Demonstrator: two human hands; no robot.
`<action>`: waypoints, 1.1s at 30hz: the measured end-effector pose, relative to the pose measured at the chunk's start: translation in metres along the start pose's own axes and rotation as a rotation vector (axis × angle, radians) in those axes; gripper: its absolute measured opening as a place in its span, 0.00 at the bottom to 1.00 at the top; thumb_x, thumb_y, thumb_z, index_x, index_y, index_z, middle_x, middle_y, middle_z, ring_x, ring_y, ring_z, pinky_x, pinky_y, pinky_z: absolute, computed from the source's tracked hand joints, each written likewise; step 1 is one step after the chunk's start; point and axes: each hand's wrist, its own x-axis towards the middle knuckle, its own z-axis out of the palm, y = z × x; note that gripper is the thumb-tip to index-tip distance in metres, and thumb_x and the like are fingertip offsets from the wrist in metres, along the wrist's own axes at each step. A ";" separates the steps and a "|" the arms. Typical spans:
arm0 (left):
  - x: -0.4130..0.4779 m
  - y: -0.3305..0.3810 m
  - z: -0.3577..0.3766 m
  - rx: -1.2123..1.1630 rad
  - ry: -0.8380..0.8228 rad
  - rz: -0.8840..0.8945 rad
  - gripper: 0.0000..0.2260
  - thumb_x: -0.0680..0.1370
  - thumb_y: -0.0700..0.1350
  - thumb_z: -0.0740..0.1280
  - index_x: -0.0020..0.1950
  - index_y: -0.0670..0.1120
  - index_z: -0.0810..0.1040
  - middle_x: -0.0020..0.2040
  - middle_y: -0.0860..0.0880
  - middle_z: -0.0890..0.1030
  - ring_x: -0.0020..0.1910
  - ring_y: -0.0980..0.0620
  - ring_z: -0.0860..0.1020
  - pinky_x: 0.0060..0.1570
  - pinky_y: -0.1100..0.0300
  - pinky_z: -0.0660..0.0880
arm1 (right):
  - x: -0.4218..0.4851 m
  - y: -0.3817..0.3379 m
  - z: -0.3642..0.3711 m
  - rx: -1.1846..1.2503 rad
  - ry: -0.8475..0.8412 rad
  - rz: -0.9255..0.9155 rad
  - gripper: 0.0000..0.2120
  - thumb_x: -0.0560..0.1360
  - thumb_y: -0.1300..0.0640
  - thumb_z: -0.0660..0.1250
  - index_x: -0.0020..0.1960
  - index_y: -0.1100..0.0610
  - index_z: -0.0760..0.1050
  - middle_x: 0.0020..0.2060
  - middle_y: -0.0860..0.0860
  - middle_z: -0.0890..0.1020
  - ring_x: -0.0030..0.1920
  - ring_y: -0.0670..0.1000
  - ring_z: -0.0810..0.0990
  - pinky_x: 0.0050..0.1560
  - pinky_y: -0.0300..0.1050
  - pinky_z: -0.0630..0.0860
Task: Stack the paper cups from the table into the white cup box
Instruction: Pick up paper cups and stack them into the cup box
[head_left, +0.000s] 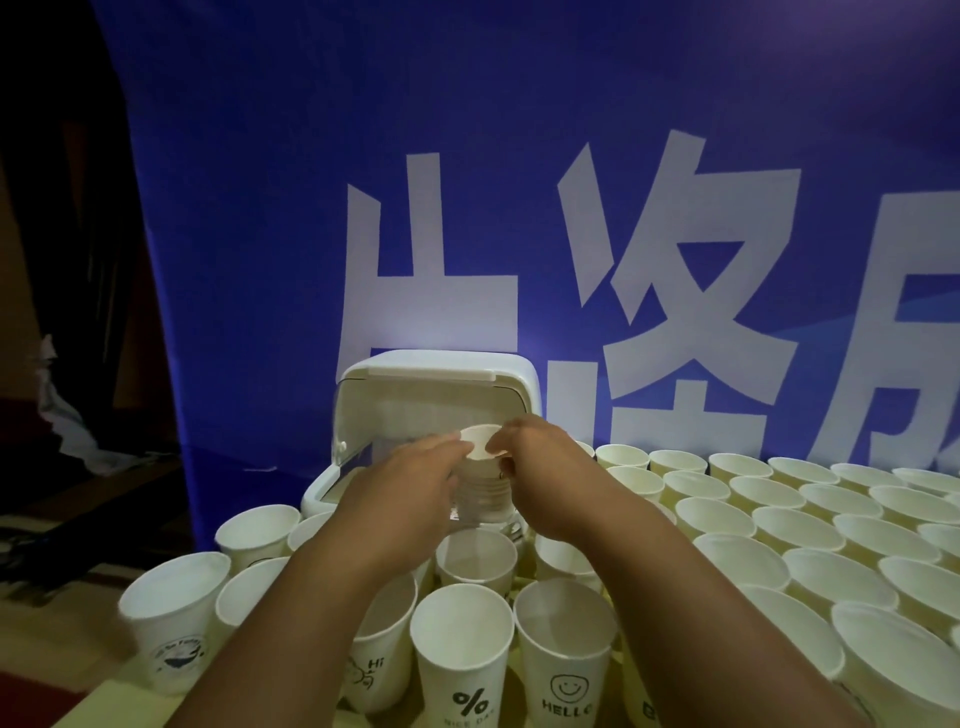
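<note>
The white cup box (332, 493) stands at the back of the table with its rounded lid (441, 374) swung up and open. In front of the opening, a stack of nested white paper cups (480, 470) is held upright between both hands. My left hand (410, 488) grips its left side and my right hand (540, 467) grips the right side near the rim. The lower end of the stack is hidden behind my hands. Several loose paper cups (462, 649) with printed marks stand upright on the table just below my arms.
Rows of several empty paper cups (810, 530) fill the table to the right. More cups (174, 597) stand at the left near the table's edge. A blue banner (519, 208) with large white characters hangs close behind the box. Dark floor lies at the left.
</note>
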 end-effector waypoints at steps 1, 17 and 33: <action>0.001 -0.001 0.001 0.005 -0.011 -0.014 0.25 0.83 0.43 0.66 0.79 0.58 0.66 0.76 0.56 0.71 0.71 0.52 0.72 0.69 0.52 0.73 | -0.002 0.002 0.003 0.014 0.054 -0.031 0.25 0.77 0.64 0.70 0.73 0.55 0.71 0.69 0.53 0.73 0.63 0.54 0.76 0.64 0.42 0.71; -0.014 -0.006 -0.023 -0.106 -0.001 -0.019 0.02 0.81 0.50 0.69 0.48 0.57 0.79 0.47 0.56 0.82 0.45 0.55 0.80 0.46 0.56 0.80 | -0.013 0.015 0.003 0.132 0.052 -0.102 0.20 0.75 0.55 0.73 0.65 0.48 0.75 0.61 0.49 0.80 0.55 0.51 0.79 0.51 0.39 0.74; -0.036 0.002 -0.050 0.208 -0.711 -0.121 0.09 0.71 0.44 0.79 0.39 0.52 0.80 0.48 0.52 0.86 0.46 0.55 0.83 0.45 0.63 0.80 | -0.054 -0.046 -0.003 -0.236 -0.632 -0.380 0.19 0.71 0.45 0.75 0.56 0.54 0.83 0.45 0.47 0.83 0.42 0.46 0.78 0.38 0.36 0.73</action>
